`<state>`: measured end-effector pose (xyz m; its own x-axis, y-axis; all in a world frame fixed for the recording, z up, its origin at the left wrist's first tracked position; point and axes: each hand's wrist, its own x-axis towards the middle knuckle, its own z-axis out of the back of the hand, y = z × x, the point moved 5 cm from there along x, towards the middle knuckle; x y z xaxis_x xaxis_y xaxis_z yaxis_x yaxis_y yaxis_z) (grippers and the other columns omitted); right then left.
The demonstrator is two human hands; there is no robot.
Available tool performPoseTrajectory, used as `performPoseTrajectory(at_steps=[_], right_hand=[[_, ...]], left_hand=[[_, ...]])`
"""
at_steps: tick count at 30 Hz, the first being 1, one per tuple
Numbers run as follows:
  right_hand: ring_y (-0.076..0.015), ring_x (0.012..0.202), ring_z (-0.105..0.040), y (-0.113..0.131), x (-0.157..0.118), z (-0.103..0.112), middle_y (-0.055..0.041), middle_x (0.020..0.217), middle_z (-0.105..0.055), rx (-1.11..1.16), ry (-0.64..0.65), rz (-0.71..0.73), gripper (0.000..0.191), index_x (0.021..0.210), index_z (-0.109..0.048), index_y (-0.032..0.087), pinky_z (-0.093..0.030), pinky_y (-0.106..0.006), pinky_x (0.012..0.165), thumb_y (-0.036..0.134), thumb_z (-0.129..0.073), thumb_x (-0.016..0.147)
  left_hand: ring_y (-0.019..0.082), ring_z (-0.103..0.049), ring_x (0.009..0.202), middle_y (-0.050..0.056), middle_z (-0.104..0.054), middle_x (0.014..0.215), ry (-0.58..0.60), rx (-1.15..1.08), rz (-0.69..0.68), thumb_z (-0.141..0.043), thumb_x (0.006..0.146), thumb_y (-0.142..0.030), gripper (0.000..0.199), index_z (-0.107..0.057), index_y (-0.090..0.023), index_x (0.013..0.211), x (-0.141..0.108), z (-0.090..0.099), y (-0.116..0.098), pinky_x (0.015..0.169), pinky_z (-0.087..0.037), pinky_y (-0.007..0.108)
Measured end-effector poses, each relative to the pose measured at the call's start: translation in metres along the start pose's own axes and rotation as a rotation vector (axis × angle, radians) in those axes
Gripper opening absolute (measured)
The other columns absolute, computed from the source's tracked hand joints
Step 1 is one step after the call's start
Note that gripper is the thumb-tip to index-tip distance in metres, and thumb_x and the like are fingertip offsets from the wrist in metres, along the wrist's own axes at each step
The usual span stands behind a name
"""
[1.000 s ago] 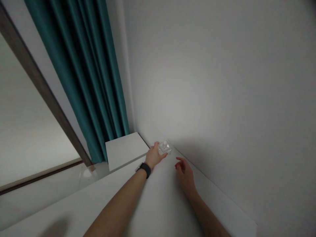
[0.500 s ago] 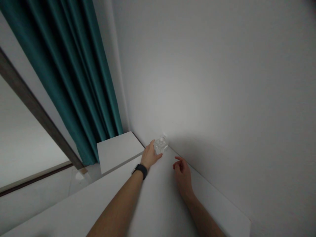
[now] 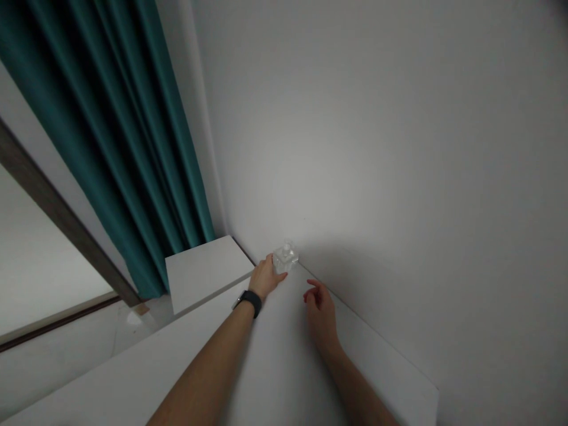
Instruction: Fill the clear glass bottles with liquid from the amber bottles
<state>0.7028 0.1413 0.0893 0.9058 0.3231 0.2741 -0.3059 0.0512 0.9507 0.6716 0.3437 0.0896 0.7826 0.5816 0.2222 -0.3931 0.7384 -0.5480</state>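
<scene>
A small clear, boxy container (image 3: 286,255) with a knob-like top stands at the back of the white tabletop (image 3: 275,343), close to the wall. My left hand (image 3: 265,277), with a dark watch on its wrist, reaches around its near left side, fingers and thumb spread to grip it. To the right, my right hand (image 3: 322,307) hovers by the wall edge with nothing visible in it. Its fingers are loosely bent and apart from the thumb, and it does not touch the container.
A plain pale wall (image 3: 355,148) rises directly behind the tabletop. Beyond its left edge is a lower white surface (image 3: 206,272), with a teal curtain (image 3: 151,148) hanging behind it. A brown frame (image 3: 57,213) and pale floor (image 3: 84,343) lie farther left.
The whole view has shifted slightly, so things appear a little farther left. Both hands keep nearly the same pose, and the container stays in my left hand.
</scene>
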Motion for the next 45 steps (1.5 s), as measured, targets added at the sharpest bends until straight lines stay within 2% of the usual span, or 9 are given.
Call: performPoseTrajectory(at_steps=[7, 12, 17, 23, 28, 32, 40, 43, 45], right_hand=[[-0.0178, 0.061, -0.055, 0.003, 0.000, -0.001, 0.0008, 0.070, -0.059, -0.025, 0.003, 0.011, 0.033, 0.107, -0.064, 0.017, -0.044, -0.029, 0.059, 0.030, -0.048, 0.081], [-0.0179, 0.061, -0.056, 0.002, 0.002, -0.001, 0.0006, 0.070, -0.060, -0.033, 0.016, 0.023, 0.033, 0.107, -0.064, 0.017, -0.044, -0.029, 0.060, 0.030, -0.048, 0.081], [-0.0192, 0.062, -0.056, -0.002, 0.005, -0.001, 0.0002, 0.069, -0.060, -0.038, 0.033, 0.030, 0.035, 0.106, -0.064, 0.017, -0.044, -0.030, 0.061, 0.031, -0.048, 0.079], [-0.0201, 0.062, -0.056, -0.003, 0.006, 0.003, -0.0004, 0.068, -0.060, -0.052, 0.042, 0.041, 0.034, 0.101, -0.065, 0.017, -0.044, -0.031, 0.062, 0.034, -0.048, 0.078], [-0.0203, 0.061, -0.055, -0.001, 0.004, 0.005, -0.0010, 0.067, -0.061, -0.077, 0.056, 0.059, 0.034, 0.098, -0.066, 0.016, -0.042, -0.032, 0.061, 0.036, -0.047, 0.076], [-0.0201, 0.059, -0.053, 0.009, -0.016, 0.003, -0.0001, 0.064, -0.059, -0.096, 0.063, 0.080, 0.034, 0.096, -0.066, 0.016, -0.041, -0.031, 0.059, 0.037, -0.047, 0.076], [-0.0181, 0.051, -0.047, 0.036, -0.080, -0.017, 0.0053, 0.055, -0.050, -0.084, 0.171, 0.141, 0.033, 0.095, -0.067, 0.017, -0.038, -0.030, 0.054, 0.038, -0.046, 0.080], [-0.0174, 0.049, -0.046, 0.049, -0.100, -0.030, 0.0045, 0.058, -0.051, -0.055, 0.209, 0.159, 0.034, 0.097, -0.066, 0.017, -0.037, -0.029, 0.052, 0.038, -0.045, 0.082], [-0.0181, 0.053, -0.049, 0.062, -0.113, -0.042, 0.0018, 0.063, -0.056, -0.024, 0.243, 0.182, 0.034, 0.099, -0.065, 0.017, -0.039, -0.029, 0.054, 0.039, -0.044, 0.084]], left_hand=[[0.031, -0.068, 0.110, 0.014, -0.072, 0.118, 0.004, 0.018, -0.037, -0.079, 0.080, -0.038, 0.069, -0.044, -0.019, 0.137, 0.002, -0.001, -0.002, 0.090, -0.048, 0.035], [0.034, -0.056, 0.124, 0.019, -0.061, 0.131, -0.058, 0.056, -0.062, -0.081, 0.078, -0.040, 0.085, -0.035, -0.013, 0.144, -0.008, 0.004, -0.005, 0.103, -0.042, 0.040], [0.032, -0.051, 0.124, 0.016, -0.056, 0.128, -0.112, 0.100, -0.064, -0.079, 0.080, -0.035, 0.067, -0.046, -0.014, 0.135, -0.035, 0.014, -0.007, 0.106, -0.040, 0.042], [0.029, -0.054, 0.115, 0.011, -0.061, 0.117, -0.082, 0.119, -0.109, -0.071, 0.087, -0.029, 0.036, -0.058, -0.016, 0.118, -0.078, 0.023, -0.011, 0.102, -0.042, 0.039], [0.029, -0.054, 0.112, 0.013, -0.061, 0.114, -0.120, 0.110, -0.042, -0.066, 0.087, -0.020, 0.027, -0.059, -0.014, 0.112, -0.110, 0.032, -0.009, 0.099, -0.043, 0.042], [0.027, -0.055, 0.103, 0.009, -0.062, 0.101, -0.139, 0.095, -0.025, -0.059, 0.087, -0.010, 0.011, -0.062, -0.017, 0.094, -0.137, 0.045, -0.011, 0.095, -0.046, 0.041], [0.026, -0.057, 0.097, 0.008, -0.061, 0.094, -0.147, 0.113, -0.023, -0.053, 0.086, -0.004, 0.018, -0.063, -0.018, 0.085, -0.201, 0.072, -0.012, 0.091, -0.050, 0.041], [0.026, -0.059, 0.095, 0.008, -0.062, 0.093, -0.141, 0.146, -0.017, -0.054, 0.086, -0.005, 0.016, -0.063, -0.018, 0.084, -0.220, 0.094, -0.012, 0.089, -0.050, 0.040], [0.027, -0.059, 0.097, 0.009, -0.062, 0.094, -0.149, 0.178, -0.013, -0.053, 0.087, -0.006, 0.015, -0.063, -0.017, 0.086, -0.228, 0.118, -0.013, 0.090, -0.050, 0.040]])
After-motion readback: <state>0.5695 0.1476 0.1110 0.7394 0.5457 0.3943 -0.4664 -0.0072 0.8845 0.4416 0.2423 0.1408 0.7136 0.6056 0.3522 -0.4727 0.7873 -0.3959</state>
